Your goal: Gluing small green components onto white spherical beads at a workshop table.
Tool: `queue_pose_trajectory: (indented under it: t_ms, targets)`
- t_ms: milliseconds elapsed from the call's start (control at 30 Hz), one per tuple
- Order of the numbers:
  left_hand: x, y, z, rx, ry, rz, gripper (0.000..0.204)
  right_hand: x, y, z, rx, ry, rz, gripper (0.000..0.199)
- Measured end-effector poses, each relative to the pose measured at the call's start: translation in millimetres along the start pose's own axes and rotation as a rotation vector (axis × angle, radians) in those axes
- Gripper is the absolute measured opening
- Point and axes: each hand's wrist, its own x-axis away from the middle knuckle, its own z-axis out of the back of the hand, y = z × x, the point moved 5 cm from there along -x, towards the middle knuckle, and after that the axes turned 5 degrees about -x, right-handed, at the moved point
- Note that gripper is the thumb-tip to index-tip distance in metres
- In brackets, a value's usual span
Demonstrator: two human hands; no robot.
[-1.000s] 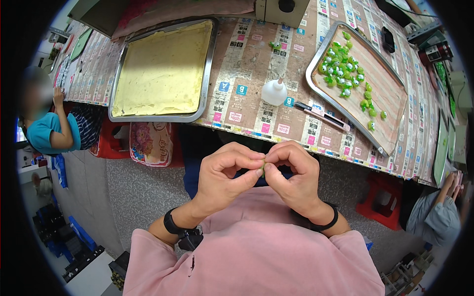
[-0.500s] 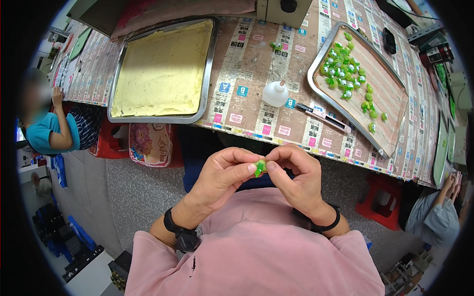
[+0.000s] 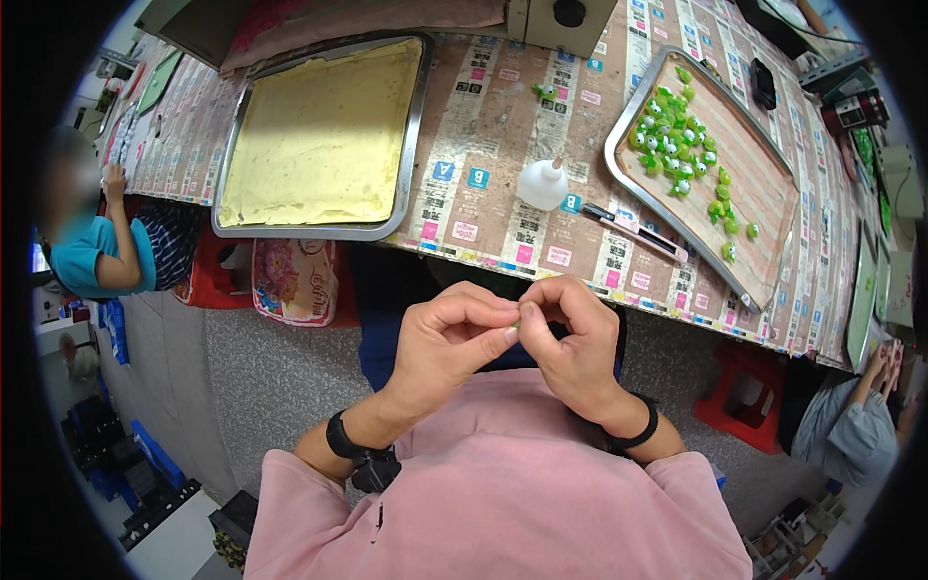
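Note:
In front of my chest, past the table's near edge, my left hand (image 3: pixel 447 335) and my right hand (image 3: pixel 576 340) meet at the fingertips. Both pinch one small green toy piece (image 3: pixel 516 326). Fingers cover nearly all of it, so just a speck of green shows. On the table to the right, a metal tray (image 3: pixel 616 159) carries several similar green pieces (image 3: pixel 688 145) with white bulging eyes. Another green piece (image 3: pixel 544 92) lies by itself farther back. A white squeeze bottle (image 3: pixel 543 186) stands upright ahead of my hands, and a pink-handled utility knife (image 3: pixel 638 233) lies beside the tray.
To the left lies a metal tray (image 3: pixel 410 145) with a yellowish sheet in it. A grey box-shaped machine (image 3: pixel 570 27) stands at the back. Red stools (image 3: pixel 739 396) are under the table. One person (image 3: pixel 106 246) sits far left, another (image 3: pixel 851 430) far right.
My fingers have closed further over the green piece, which showed plainly before and is now almost hidden. Both hands have turned slightly and stay together in about the same place.

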Motion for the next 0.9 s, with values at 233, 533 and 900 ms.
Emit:
queue_pose_trajectory:
  t_ms: [233,533,900]
  targets:
    - [-3,-1,5,0.147,-0.013,0.09,0.014,5,-4,2,-0.097,0.0,0.01,0.009]
    - [-2,1,-3,0.036,-0.029,0.024,0.013,-1,4,4,-0.131,0.003,-0.081,0.006]
    - [-5,-11,1,0.506,-0.141,0.241,0.015,2,-14,13,-0.07,-0.15,0.151,0.018]
